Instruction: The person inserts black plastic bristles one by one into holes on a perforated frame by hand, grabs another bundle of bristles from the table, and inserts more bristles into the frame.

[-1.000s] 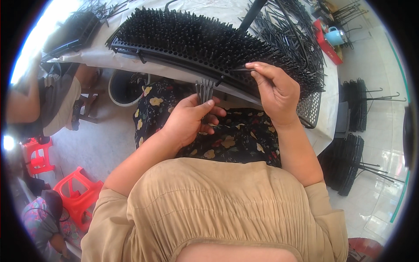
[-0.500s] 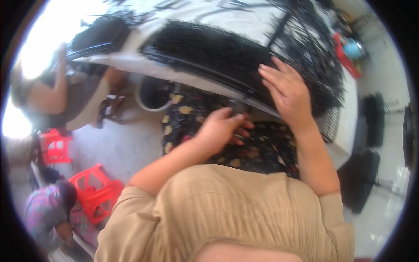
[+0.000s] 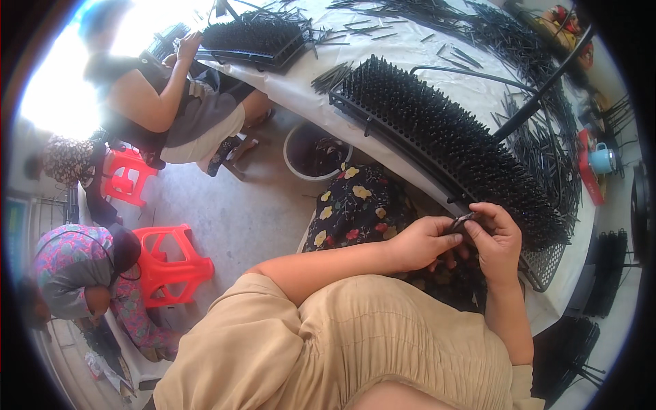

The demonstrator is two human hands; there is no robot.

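My left hand and my right hand meet in front of my body, at the near edge of a long black rack. Thumbs and fingers of both are closed on a small dark strip; its exact kind is too small to make out. The rack has a perforated frame, and dense upright rows of short black sticks fill most of it. At its near right end the mesh lies bare. My right hand is close beside this end.
Loose black sticks are scattered over the white-covered table. A pail stands on the floor below. To the left, a person works at another black rack. Red stools stand nearby. A blue mug is at right.
My view has swung, shifting the rack rightward in the picture. My right hand has left the top of the rack, and both hands have come together on the small dark strip.
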